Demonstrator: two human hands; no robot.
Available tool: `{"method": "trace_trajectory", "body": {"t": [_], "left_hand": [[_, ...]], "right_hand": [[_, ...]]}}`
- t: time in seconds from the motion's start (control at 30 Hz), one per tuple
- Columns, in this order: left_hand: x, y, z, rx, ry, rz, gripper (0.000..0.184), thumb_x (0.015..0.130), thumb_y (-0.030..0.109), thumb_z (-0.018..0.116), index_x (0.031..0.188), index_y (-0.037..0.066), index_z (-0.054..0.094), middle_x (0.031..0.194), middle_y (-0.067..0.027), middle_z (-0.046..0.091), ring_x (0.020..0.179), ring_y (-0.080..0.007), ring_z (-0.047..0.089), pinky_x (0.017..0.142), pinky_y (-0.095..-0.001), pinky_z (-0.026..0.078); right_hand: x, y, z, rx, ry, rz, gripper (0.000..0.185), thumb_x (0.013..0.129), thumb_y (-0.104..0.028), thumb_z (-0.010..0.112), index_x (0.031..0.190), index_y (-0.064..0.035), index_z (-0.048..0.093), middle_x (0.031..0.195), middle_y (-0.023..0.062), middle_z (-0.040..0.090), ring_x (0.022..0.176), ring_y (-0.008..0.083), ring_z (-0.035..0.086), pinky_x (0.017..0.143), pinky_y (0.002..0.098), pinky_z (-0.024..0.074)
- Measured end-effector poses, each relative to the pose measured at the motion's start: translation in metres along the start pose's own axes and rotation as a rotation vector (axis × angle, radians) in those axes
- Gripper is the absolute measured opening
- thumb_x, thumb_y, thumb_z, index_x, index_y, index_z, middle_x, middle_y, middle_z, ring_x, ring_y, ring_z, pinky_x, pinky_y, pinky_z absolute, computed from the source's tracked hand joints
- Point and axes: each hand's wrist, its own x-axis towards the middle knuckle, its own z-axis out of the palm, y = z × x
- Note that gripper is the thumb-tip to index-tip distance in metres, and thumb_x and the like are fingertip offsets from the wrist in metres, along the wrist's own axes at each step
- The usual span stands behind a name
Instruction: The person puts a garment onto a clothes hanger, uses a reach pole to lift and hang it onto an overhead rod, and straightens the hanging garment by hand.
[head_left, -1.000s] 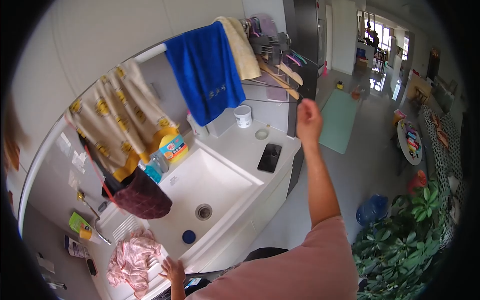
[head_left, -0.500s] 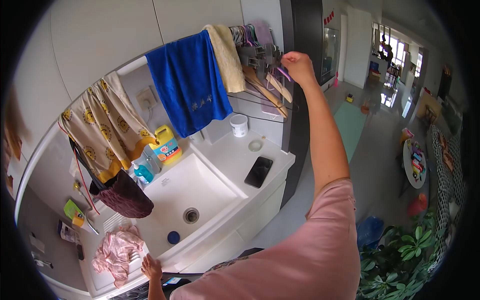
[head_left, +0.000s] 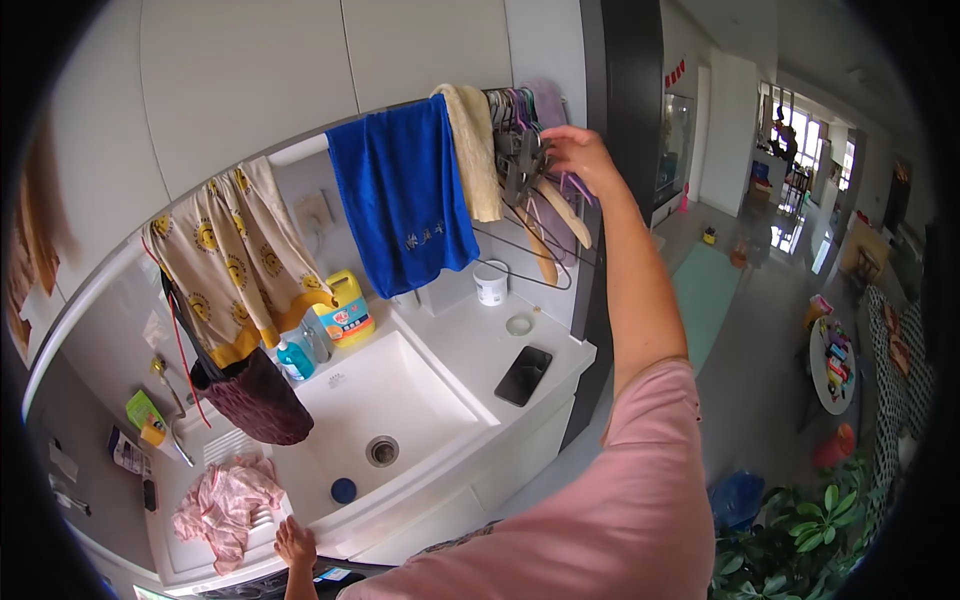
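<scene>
Currently, sink (head_left: 420,390) at 7 o'clock; hangers (head_left: 518,170) at 12, well above counter (head_left: 480,345); pink cloth (head_left: 225,505) at 8. Right hand (head_left: 583,160) at hangers, fingers curled, can't tell if clamped. Left hand (head_left: 295,545) at sink's front edge (head_left: 400,490), fingers apart.

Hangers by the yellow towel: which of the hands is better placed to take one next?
Right, I'd judge. The right hand is up at the hangers; the left hand is low at the front edge of the sink, beside the pink cloth, far from them.
</scene>
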Motion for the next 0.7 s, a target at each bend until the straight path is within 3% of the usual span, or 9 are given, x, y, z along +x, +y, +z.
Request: {"method": "trace_trajectory", "body": {"t": [0.03, 0.07, 0.13, 0.17, 0.3, 0.4, 0.47, 0.7], "left_hand": [[-0.001, 0.001, -0.003, -0.006, 0.0, 0.009, 0.05, 0.072, 0.033, 0.044, 0.117, 0.012, 0.033, 0.119, -0.0107, 0.035, 0.111, -0.0273, 0.031, 0.087, -0.047, 0.024], [-0.002, 0.001, -0.004, -0.012, -0.001, 0.016, 0.05, 0.072, 0.032, 0.045, 0.116, 0.011, 0.034, 0.118, -0.0107, 0.036, 0.11, -0.0271, 0.032, 0.087, -0.0464, 0.025], [0.0, -0.001, 0.0, -0.001, 0.03, 0.019, 0.05, 0.071, 0.032, 0.045, 0.115, 0.011, 0.035, 0.117, -0.0105, 0.037, 0.109, -0.027, 0.033, 0.086, -0.0458, 0.026], [0.001, -0.002, 0.003, 0.013, 0.056, 0.025, 0.049, 0.07, 0.031, 0.046, 0.114, 0.011, 0.035, 0.116, -0.0104, 0.038, 0.108, -0.0268, 0.034, 0.085, -0.0452, 0.027], [-0.001, -0.003, 0.005, 0.016, 0.084, 0.026, 0.048, 0.07, 0.03, 0.046, 0.113, 0.01, 0.036, 0.115, -0.0106, 0.039, 0.107, -0.0268, 0.034, 0.086, -0.0439, 0.027], [-0.004, 0.0, 0.0, -0.009, 0.117, 0.053, 0.047, 0.07, 0.028, 0.046, 0.113, 0.01, 0.037, 0.114, -0.0111, 0.039, 0.106, -0.0272, 0.035, 0.085, -0.0431, 0.027], [-0.005, 0.002, -0.001, 0.001, 0.11, 0.041, 0.048, 0.07, 0.028, 0.047, 0.113, 0.01, 0.036, 0.115, -0.0114, 0.039, 0.106, -0.0272, 0.035, 0.086, -0.0432, 0.027], [-0.008, 0.005, -0.008, -0.009, 0.075, 0.04, 0.049, 0.071, 0.027, 0.047, 0.115, 0.01, 0.034, 0.116, -0.0116, 0.038, 0.108, -0.0271, 0.033, 0.087, -0.0435, 0.025]], "right_hand": [[0.012, 0.006, 0.001, -0.182, 0.19, -0.177, 0.017, 0.073, -0.002, 0.046, 0.086, -0.0036, 0.057, 0.078, 0.0072, 0.059, 0.066, 0.0192, 0.057, 0.059, 0.0288, 0.0458], [0.017, 0.012, -0.002, -0.18, 0.186, -0.182, 0.017, 0.073, -0.002, 0.046, 0.086, -0.0036, 0.057, 0.078, 0.0072, 0.059, 0.066, 0.0192, 0.057, 0.059, 0.0288, 0.0458], [0.017, 0.012, -0.002, -0.907, 0.259, -0.35, 0.016, 0.069, -0.005, 0.053, 0.083, -0.0061, 0.058, 0.074, 0.0094, 0.059, 0.066, 0.0222, 0.058, 0.059, 0.0299, 0.0447], [0.018, 0.01, -0.002, -0.936, 0.172, -0.224, 0.018, 0.063, -0.005, 0.057, 0.08, -0.0098, 0.059, 0.073, 0.0112, 0.058, 0.07, 0.0246, 0.057, 0.06, 0.0312, 0.0439], [0.038, 0.036, -0.012, -1.03, 0.118, -0.356, 0.016, 0.061, -0.004, 0.058, 0.076, -0.0096, 0.059, 0.072, 0.0124, 0.058, 0.073, 0.027, 0.056, 0.062, 0.0323, 0.0439], [0.048, 0.045, -0.01, -1.029, -0.075, -0.194, 0.015, 0.06, -0.005, 0.059, 0.075, -0.0087, 0.058, 0.075, 0.0137, 0.057, 0.076, 0.0285, 0.055, 0.065, 0.0339, 0.0437], [0.023, 0.017, 0.008, -1.26, 0.12, -0.251, 0.013, 0.061, -0.007, 0.058, 0.074, -0.0079, 0.057, 0.078, 0.0143, 0.057, 0.077, 0.0295, 0.054, 0.066, 0.0358, 0.0435], [0.014, -0.015, 0.026, -1.249, 0.439, -0.086, 0.006, 0.065, -0.011, 0.056, 0.071, -0.0089, 0.057, 0.075, 0.0128, 0.057, 0.074, 0.03, 0.055, 0.064, 0.0354, 0.0441]]}}
